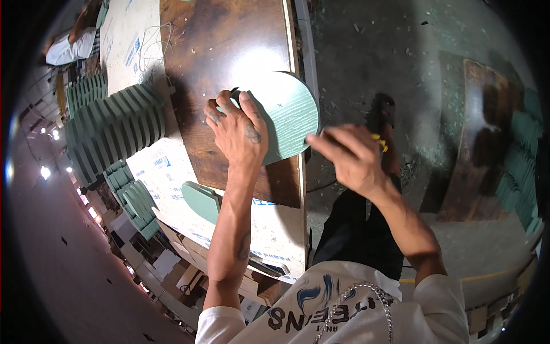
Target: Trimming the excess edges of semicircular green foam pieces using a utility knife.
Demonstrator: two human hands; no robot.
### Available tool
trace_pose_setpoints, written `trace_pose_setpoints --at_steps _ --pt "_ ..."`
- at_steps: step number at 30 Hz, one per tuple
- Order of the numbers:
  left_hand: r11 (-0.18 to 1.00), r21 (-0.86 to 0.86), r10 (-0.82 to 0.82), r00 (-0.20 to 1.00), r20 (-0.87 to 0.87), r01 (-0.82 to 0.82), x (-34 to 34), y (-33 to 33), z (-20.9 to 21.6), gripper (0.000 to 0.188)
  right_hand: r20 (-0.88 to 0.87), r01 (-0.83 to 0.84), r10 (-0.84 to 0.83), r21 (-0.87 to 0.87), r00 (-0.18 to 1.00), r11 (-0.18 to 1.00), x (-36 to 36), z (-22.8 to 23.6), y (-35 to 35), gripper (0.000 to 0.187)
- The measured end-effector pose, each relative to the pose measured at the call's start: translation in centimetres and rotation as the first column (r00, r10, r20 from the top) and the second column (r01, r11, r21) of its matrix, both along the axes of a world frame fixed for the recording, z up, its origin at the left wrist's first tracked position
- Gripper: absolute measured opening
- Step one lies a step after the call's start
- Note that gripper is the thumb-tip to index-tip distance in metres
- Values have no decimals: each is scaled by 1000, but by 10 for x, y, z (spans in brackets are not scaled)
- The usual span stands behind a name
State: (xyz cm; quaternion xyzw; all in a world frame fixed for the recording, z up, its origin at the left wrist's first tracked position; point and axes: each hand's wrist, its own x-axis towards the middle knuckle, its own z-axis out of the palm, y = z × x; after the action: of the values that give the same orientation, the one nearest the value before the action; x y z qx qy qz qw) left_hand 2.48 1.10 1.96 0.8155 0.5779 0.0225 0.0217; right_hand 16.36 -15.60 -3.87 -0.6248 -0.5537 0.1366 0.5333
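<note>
A round pale green disc (289, 114) with a wood-grain face lies on the dark brown tabletop (229, 40), overhanging its right edge. My left hand (240, 135) presses down on the disc's left part, with the fingers curled over its rim. My right hand (346, 157) is off the table's right side. Its fingers are held together and point at the disc's lower right edge, touching it or nearly so. The hand is blurred, and I cannot tell whether it holds anything.
Rows of green discs stand on edge at the left (114, 126) and lower left (137, 203). One green piece (201, 200) lies on white printed sheeting (166, 172). Another person (71, 43) sits far upper left. More green pieces (521, 172) are stacked on the dusty floor at right.
</note>
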Motion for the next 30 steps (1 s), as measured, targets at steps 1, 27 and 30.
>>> trace_pose_setpoints --at_steps 1,27,30 --pt "1000 16 6 1000 -1 -6 -5 3 4 51 -35 29 -30 -25 999 999 8 10 15 50" --pt "952 82 -307 914 265 296 -2 18 -4 50 -499 -192 63 -211 864 958 -38 52 -35 28" --pt "978 159 -162 968 191 132 7 15 -4 49 -504 11 -76 -131 860 991 -2 32 -9 32"
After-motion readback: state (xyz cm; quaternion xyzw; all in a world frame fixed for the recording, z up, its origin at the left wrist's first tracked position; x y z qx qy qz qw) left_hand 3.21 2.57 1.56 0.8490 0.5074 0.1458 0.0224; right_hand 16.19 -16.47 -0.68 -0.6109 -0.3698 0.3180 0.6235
